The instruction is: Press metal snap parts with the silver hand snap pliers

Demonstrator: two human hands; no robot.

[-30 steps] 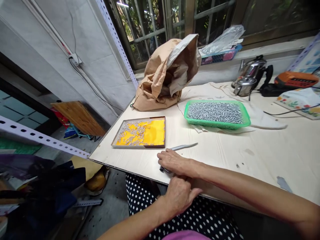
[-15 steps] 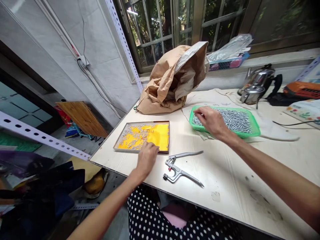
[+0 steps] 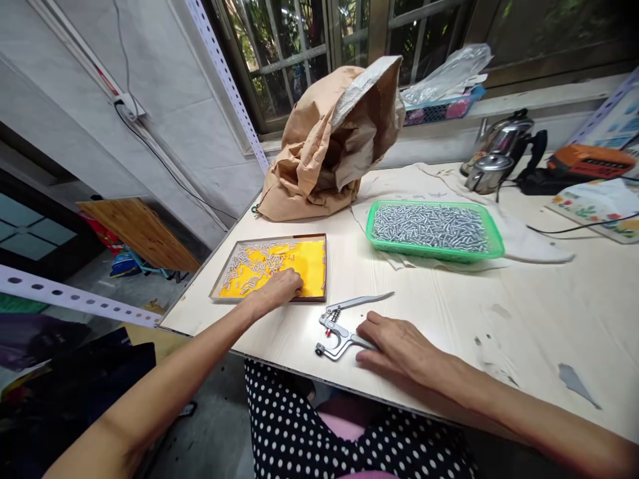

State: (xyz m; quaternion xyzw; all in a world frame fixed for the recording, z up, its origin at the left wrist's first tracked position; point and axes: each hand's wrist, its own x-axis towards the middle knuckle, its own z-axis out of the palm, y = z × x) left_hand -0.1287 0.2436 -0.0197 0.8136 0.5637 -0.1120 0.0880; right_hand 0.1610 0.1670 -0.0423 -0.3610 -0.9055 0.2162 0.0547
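Note:
My left hand (image 3: 279,287) reaches into a shallow framed tray with a yellow floor (image 3: 312,263) that holds several small metal pieces. Its fingers are curled over the pieces near the tray's front edge; what they hold, if anything, is hidden. My right hand (image 3: 399,344) lies on the lower handle of silver hand pliers (image 3: 335,327) near the table's front edge, fingers bent over it. A green plastic basket (image 3: 432,250) full of small metal pins stands further back, right of the middle.
A crumpled brown paper sack (image 3: 329,143) stands behind the tray. A steel kettle (image 3: 496,156), an orange tool (image 3: 592,159), a cable and printed cloth lie at the back right. A perforated white rail (image 3: 74,299) crosses the left, past the table's edge.
My right hand has come back from the green basket to the pliers' handle. My left hand has moved forward into the yellow tray. The view has shifted slightly.

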